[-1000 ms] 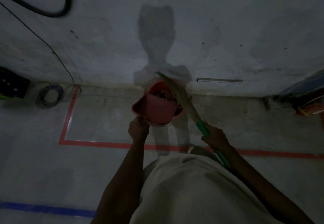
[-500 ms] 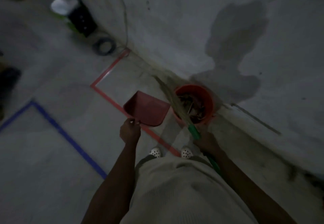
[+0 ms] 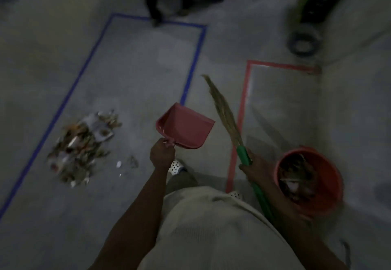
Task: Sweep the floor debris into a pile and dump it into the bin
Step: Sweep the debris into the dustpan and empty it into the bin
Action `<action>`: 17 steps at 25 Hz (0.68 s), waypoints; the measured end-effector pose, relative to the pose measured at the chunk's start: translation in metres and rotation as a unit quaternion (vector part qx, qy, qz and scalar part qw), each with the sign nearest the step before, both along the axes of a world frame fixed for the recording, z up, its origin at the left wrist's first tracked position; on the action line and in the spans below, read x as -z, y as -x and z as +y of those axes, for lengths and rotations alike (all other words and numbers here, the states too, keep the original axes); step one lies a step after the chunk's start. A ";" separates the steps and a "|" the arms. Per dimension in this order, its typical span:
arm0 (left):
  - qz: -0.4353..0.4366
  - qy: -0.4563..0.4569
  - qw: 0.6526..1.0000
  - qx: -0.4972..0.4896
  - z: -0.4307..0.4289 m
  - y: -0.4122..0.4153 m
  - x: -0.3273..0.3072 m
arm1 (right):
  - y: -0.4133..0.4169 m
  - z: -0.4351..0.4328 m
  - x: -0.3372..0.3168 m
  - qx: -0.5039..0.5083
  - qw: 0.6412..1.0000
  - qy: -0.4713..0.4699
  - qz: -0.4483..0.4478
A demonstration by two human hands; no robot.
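A: What is shown of the hands in the head view?

B: The left hand (image 3: 162, 153) is seen clenched round the short handle of a pink dustpan (image 3: 186, 128). The dustpan is held clear of the floor (image 3: 137, 68), with its mouth turned toward twelve o'clock. The right hand (image 3: 252, 169) is wrapped round the green handle of a broom (image 3: 224, 111). The straw bristles are raised and pointed toward eleven o'clock, just beside the dustpan.

A: Where is the debris found?

B: A debris pile (image 3: 82, 147) of paper scraps and dry bits is laid on the floor at nine o'clock from the left hand, well apart from the dustpan. It is enclosed by a rectangle of blue tape (image 3: 88, 58). A few loose bits are scattered between the pile and a white perforated shoe (image 3: 176, 166).

A: And the bin?

B: An orange bin (image 3: 333, 185) is stood on the floor at three o'clock from the right hand, near the forearm, and litter is seen inside it. A line of red tape (image 3: 241, 109) is run between the dustpan and the bin. A dark cable coil (image 3: 303, 42) is seen at one o'clock, blurred.
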State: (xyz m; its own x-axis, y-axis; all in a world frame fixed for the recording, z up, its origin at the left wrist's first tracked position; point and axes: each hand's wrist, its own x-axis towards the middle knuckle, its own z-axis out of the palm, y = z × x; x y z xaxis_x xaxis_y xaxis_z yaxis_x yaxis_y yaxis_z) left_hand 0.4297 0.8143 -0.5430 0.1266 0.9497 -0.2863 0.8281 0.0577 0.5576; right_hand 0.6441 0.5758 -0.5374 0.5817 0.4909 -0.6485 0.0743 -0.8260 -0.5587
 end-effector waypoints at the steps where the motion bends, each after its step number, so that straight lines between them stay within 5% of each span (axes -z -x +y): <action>1: 0.006 -0.004 0.999 -0.041 0.003 0.029 0.001 | 0.007 0.021 0.000 -0.027 1.000 0.002 0.014; 10: 0.025 0.057 0.944 -0.325 0.057 0.224 0.014 | 0.127 0.203 0.013 -0.201 0.974 0.030 0.101; 17: 0.025 0.118 0.874 -0.470 0.103 0.311 0.032 | 0.187 0.323 0.012 -0.361 0.928 0.059 0.063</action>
State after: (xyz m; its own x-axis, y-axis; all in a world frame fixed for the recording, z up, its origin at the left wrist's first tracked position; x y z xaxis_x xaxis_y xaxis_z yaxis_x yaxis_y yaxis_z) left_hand 0.1189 0.9168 -0.5750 -0.6959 0.5414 -0.4718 0.3759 0.8344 0.4030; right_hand 0.4568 0.8990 -0.5497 0.0433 0.6451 -0.7629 0.5730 -0.6416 -0.5100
